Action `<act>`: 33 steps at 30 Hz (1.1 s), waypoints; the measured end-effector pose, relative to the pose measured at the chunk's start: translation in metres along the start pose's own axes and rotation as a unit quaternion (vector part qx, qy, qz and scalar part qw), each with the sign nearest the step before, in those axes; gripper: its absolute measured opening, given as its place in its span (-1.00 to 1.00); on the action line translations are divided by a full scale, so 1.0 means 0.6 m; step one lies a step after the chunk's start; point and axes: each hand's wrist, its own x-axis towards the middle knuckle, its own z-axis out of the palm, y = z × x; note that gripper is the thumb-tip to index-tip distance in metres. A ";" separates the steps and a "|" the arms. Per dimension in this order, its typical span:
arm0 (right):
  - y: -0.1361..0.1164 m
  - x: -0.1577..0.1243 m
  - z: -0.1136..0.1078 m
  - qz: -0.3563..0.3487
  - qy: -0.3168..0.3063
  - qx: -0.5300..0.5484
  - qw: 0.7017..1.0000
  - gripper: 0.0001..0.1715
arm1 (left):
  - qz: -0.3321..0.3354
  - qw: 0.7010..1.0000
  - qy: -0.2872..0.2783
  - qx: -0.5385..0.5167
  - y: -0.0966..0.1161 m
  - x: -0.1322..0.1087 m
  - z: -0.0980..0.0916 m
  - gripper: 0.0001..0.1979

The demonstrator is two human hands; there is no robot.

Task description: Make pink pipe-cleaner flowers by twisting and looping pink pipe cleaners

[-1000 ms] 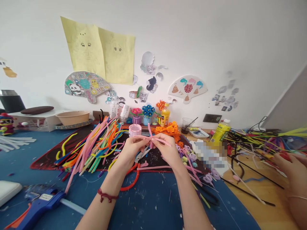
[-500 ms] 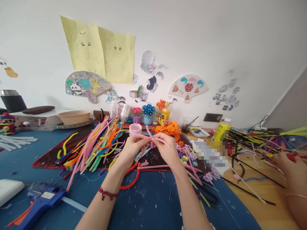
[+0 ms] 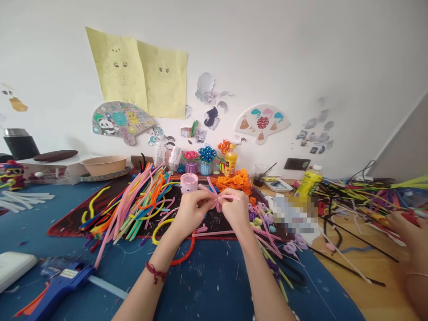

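Observation:
Pink pipe cleaners (image 3: 219, 206) cross at one middle point, with their loose ends sticking out up, left and right. My left hand (image 3: 192, 211) pinches them on one side. On the other side my right hand (image 3: 236, 210) is closed on them, its fingertips nearly meeting those of the left. Just behind the hands stands a small pink-rimmed pot (image 3: 189, 183). Under my left forearm curves a red-orange pipe cleaner (image 3: 189, 254), and a yellow one (image 3: 157, 229) loops beside it.
A heap of coloured pipe cleaners (image 3: 133, 205) lies left on the dark mat (image 3: 72, 223). A blue glue gun (image 3: 67, 283) rests front left. Orange pipe-cleaner pieces (image 3: 236, 180) and a yellow bottle (image 3: 308, 182) are to the right. Another person's hand (image 3: 409, 232) works at the right edge.
Both hands have shifted slightly right and down, still holding the pink pipe cleaners, whose ends now point differently. The scissor blades seen beneath the hands before are now hidden.

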 end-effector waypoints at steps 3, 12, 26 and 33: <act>0.004 0.002 -0.004 0.042 -0.011 0.009 0.999 -0.82 | 0.165 0.966 -0.066 0.189 0.002 -0.005 -0.004 -0.73; -0.002 0.007 -0.009 -0.075 0.017 0.015 0.997 -0.85 | 0.013 0.990 0.055 0.126 0.000 -0.002 0.013 -0.75; 0.001 -0.007 0.006 -0.276 0.062 -0.052 0.958 -0.77 | -0.199 0.907 0.074 -0.364 0.010 -0.003 0.027 -0.74; -0.004 -0.005 0.001 -0.108 0.047 -0.034 0.992 -0.82 | 0.209 0.942 0.043 0.258 0.006 -0.012 0.015 -0.72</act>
